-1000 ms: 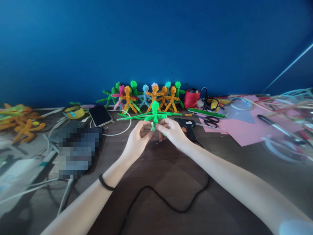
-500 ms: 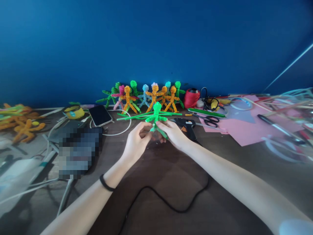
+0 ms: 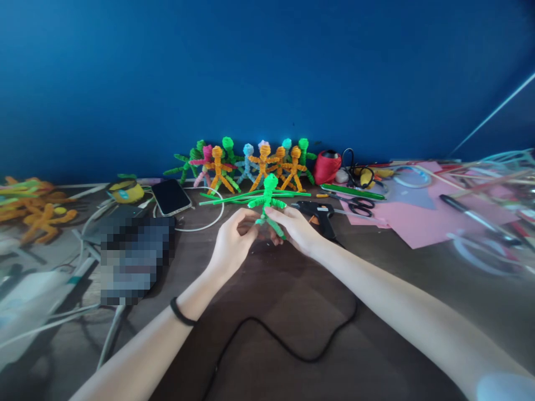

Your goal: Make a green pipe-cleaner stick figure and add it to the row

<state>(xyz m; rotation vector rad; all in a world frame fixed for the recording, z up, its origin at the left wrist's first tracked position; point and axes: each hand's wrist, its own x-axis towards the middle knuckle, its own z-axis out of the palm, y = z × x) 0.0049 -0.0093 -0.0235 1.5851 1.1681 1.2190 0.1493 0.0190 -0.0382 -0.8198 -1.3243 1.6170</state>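
Observation:
A bright green pipe-cleaner figure [image 3: 270, 195] is held upright over the table between my two hands. My left hand [image 3: 239, 229] pinches its lower left leg between thumb and fingers. With the thumb at the figure's waist, my right hand [image 3: 296, 227] grips it from the other side; some of its fingertips are hidden behind the figure. Just beyond lie green pipe cleaners [image 3: 246, 197], flat on the table. The black glue gun [image 3: 320, 214] rests close to my right hand.
Finished pipe-cleaner figures [image 3: 264, 161] stand along the blue wall. Scissors [image 3: 361, 207] and pink paper [image 3: 418, 223] lie on the right. A phone [image 3: 171, 196], a yellow roll [image 3: 126, 192] and orange pipe-cleaner pieces [image 3: 45, 220] are on the left. A black cable [image 3: 288, 350] crosses the front.
The green figure has tilted slightly, its head shifting a little right and its lower legs moving slightly left and down. Both hands keep their hold on it.

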